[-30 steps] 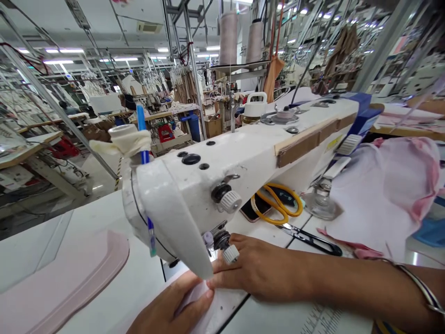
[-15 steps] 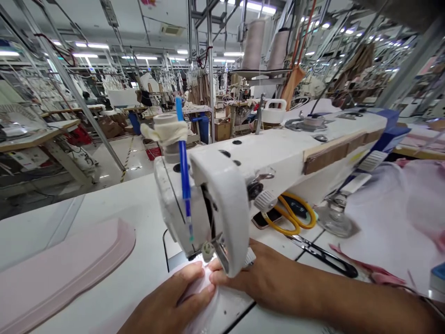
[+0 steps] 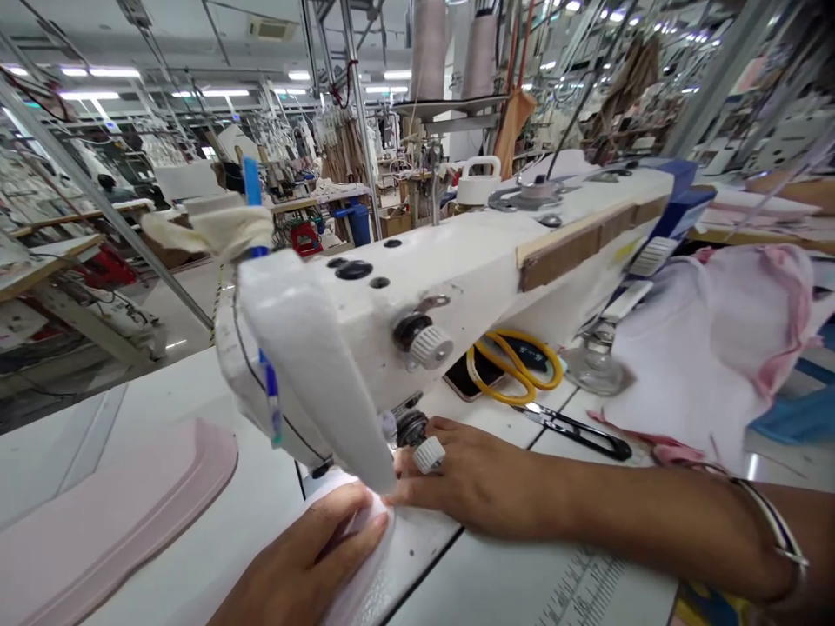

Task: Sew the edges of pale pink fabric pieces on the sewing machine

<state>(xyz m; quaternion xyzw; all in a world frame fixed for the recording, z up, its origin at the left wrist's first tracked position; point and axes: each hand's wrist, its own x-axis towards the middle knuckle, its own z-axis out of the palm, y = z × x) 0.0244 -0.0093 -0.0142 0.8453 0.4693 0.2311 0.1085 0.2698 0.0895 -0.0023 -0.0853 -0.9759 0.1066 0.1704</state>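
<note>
A white sewing machine (image 3: 457,287) fills the middle of the view. Under its needle end lies a piece of pale pink fabric (image 3: 357,584), lit brightly by the lamp. My left hand (image 3: 306,556) pinches this fabric, thumb and forefinger closed along its near side. From the right, my right hand (image 3: 483,482) reaches beneath the machine head, its fingers bent together on the fabric's edge; the white guard (image 3: 319,365) and a knob partly hide the fingertips. A blue pen (image 3: 267,382) hangs upright at the head, partly behind the guard.
Pale pink cut panels (image 3: 130,513) lie on the table at left. Right of the machine are yellow-handled scissors (image 3: 515,369), a phone (image 3: 470,378), black thread snips (image 3: 587,435) and a heap of pink-white fabric (image 3: 704,339). A printed ruler (image 3: 587,582) marks the near edge.
My view has swung to the right and closer, so the machine appears farther left. Both hands stay on the fabric; the right fingertips are now more hidden behind the guard.
</note>
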